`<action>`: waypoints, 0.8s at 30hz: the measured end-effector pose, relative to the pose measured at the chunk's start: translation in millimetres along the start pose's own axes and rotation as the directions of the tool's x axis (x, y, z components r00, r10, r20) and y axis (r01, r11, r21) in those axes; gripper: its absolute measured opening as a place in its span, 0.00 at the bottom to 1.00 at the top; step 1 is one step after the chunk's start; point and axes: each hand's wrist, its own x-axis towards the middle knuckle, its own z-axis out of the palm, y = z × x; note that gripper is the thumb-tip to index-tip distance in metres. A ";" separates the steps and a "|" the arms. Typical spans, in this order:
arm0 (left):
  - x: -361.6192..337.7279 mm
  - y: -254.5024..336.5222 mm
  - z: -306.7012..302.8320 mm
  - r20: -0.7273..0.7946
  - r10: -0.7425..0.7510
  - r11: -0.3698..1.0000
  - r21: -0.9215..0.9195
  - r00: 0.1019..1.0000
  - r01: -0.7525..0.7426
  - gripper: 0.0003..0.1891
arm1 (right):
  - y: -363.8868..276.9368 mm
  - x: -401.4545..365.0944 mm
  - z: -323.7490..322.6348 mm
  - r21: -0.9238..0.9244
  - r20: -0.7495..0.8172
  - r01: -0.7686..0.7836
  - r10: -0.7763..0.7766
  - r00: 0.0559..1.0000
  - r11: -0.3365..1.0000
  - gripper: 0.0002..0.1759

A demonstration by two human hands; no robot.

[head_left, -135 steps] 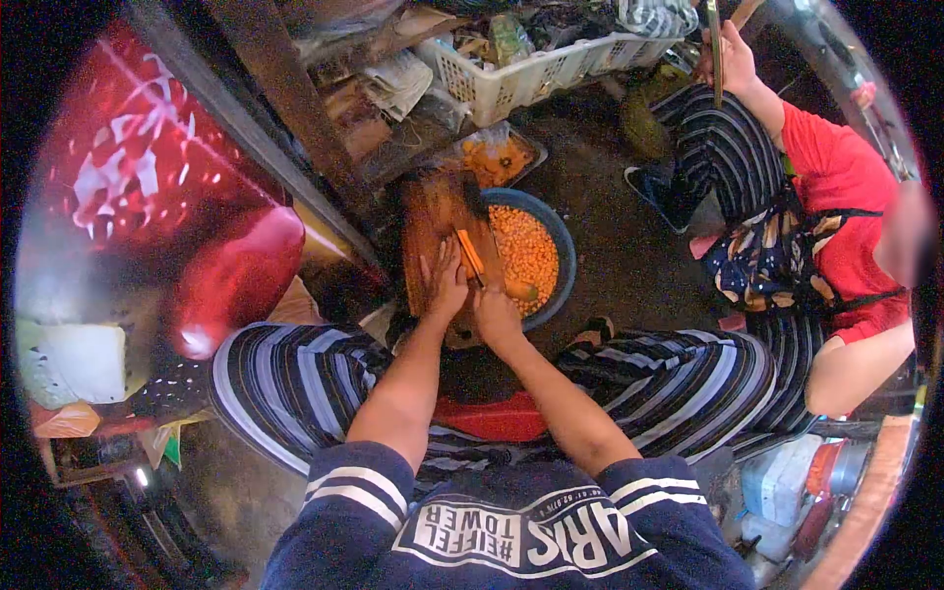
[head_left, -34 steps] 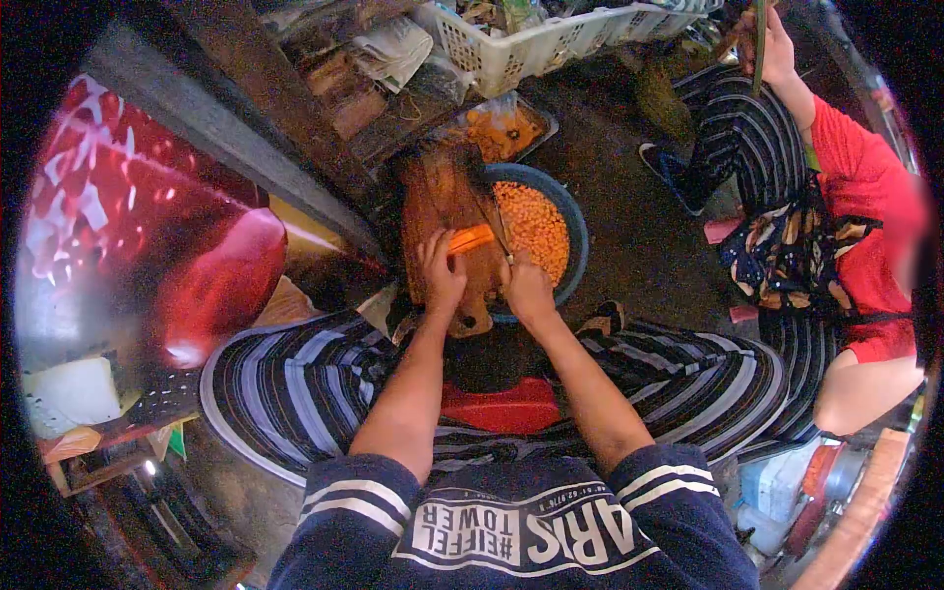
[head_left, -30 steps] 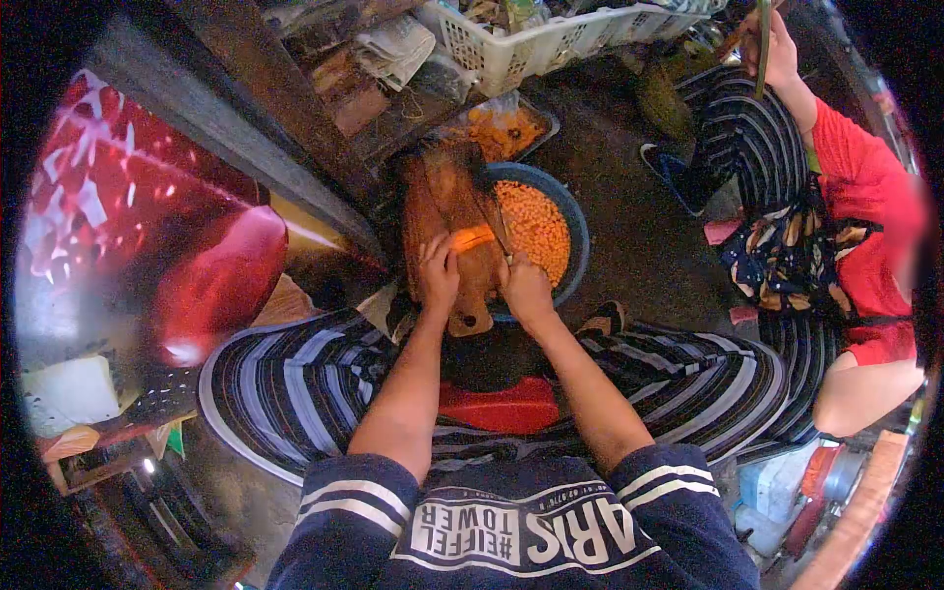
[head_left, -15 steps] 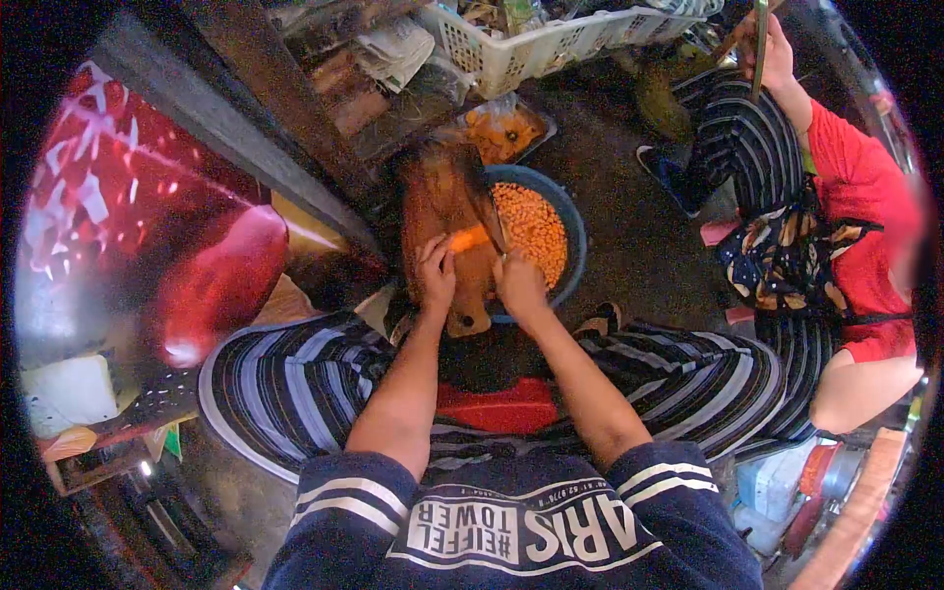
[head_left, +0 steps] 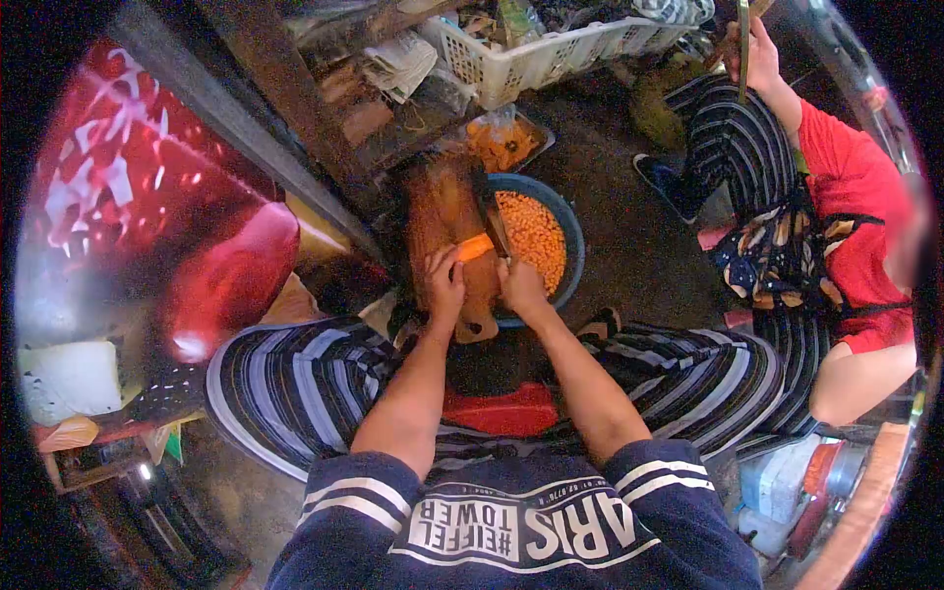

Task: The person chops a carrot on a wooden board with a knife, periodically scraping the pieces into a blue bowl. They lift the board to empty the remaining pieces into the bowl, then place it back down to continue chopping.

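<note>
An orange carrot piece [head_left: 475, 247] lies on a long wooden board [head_left: 433, 211], its left end under the fingers of my left hand [head_left: 445, 282]. The handle of a dark-bladed knife [head_left: 495, 221] is in my right hand [head_left: 522, 287]. Its blade points away from me, beside the carrot's right end. A blue basin [head_left: 578, 241] holding small orange pieces [head_left: 534, 236] stands right of the board, partly beneath the knife and my right hand.
A tray of orange food [head_left: 501, 145] lies beyond the basin, below a white basket [head_left: 551, 57]. At the right sits a person in red [head_left: 855, 187] with a blade in one hand. A shiny red surface [head_left: 216, 265] fills the left. A red seat [head_left: 501, 408] is beneath me.
The knife blade has shifted slightly left, beside the carrot's right end. The camera view has tilted a little. Both hands keep their holds.
</note>
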 end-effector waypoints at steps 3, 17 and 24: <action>-6.7 6.6 9.0 0.001 0.008 1.000 -0.005 1.000 -0.008 0.14 | -2.0 -13.6 -20.5 -0.016 -0.012 -0.020 0.020 1.000 1.000 0.16; -15.1 -5.3 24.4 -0.059 -0.003 0.999 -0.036 0.998 0.001 0.14 | -3.6 -26.0 -20.5 -0.155 -0.021 0.027 -0.030 0.999 0.988 0.16; -15.0 -12.8 23.2 -0.005 -0.005 0.996 -0.092 1.000 0.005 0.13 | -18.5 -22.3 -47.9 -0.051 -0.009 -0.014 0.013 1.000 0.999 0.18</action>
